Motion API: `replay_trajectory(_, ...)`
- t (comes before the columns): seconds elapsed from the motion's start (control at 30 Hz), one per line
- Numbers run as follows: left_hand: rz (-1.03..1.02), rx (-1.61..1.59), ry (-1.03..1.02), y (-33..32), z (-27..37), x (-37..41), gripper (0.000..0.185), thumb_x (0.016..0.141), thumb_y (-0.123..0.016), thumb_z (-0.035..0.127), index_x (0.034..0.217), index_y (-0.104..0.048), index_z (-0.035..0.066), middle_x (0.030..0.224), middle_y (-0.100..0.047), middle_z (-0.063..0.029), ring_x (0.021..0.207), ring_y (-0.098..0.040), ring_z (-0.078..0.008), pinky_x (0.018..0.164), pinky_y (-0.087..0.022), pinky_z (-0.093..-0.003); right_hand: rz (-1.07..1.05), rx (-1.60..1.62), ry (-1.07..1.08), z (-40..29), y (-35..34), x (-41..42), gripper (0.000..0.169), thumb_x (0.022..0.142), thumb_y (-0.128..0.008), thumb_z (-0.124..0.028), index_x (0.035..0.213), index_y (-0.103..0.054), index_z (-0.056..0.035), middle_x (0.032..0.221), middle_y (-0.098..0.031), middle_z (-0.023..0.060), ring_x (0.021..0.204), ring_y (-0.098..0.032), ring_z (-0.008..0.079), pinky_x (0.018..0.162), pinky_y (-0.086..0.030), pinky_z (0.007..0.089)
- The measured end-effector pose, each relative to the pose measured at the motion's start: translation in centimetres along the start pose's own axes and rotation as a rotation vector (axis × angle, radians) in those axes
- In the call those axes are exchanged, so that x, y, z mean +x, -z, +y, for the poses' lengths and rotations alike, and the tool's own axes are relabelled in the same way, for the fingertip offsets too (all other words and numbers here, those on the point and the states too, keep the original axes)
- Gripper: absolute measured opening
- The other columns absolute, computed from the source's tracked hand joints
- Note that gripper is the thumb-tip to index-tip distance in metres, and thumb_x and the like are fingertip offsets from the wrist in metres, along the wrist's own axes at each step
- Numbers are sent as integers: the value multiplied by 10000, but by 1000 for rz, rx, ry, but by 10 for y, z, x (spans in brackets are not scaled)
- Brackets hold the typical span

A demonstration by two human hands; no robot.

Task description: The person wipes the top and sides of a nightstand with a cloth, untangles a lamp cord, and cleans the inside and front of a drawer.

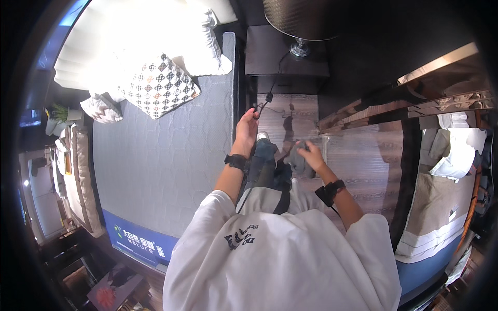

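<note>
My left hand [247, 126] is raised beside the edge of the grey mattress, its fingers closed on a thin black power cord [261, 110]. An inline switch or plug block [269, 97] sits on the cord just beyond my fingertips. From there the cord runs up over the dark nightstand [288, 62] to the metal base of a table lamp [300, 48]. My right hand [311, 153] grips a crumpled grey cloth [298, 160] above the wood floor. Both wrists wear black bands with small devices.
The grey mattress [155, 155] with a patterned cushion [163, 87] and white pillows lies at left. Reflective panels [404, 103] stand at right. Another bed [435, 202] shows farther right. My shoe [263, 136] is on the wood floor [362, 155] between them.
</note>
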State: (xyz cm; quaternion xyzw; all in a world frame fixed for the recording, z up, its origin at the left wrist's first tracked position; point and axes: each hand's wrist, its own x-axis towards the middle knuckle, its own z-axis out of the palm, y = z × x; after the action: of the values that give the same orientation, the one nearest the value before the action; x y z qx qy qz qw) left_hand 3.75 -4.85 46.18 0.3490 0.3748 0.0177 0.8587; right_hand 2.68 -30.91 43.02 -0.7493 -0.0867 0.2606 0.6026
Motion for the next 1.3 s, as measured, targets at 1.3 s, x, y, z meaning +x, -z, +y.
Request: replay_trajectory(1.3,35,-300,521,9,-34,-13,240,905,-387,-12,1135,-452,8,1134,-543,-137,1033,-565,-244,835,-520,-266,221,1504,-396,15,-71,191,396,855,-476,-367,1113,-554,-76,1095,-598,45,1043,-540,236,935,-381,399)
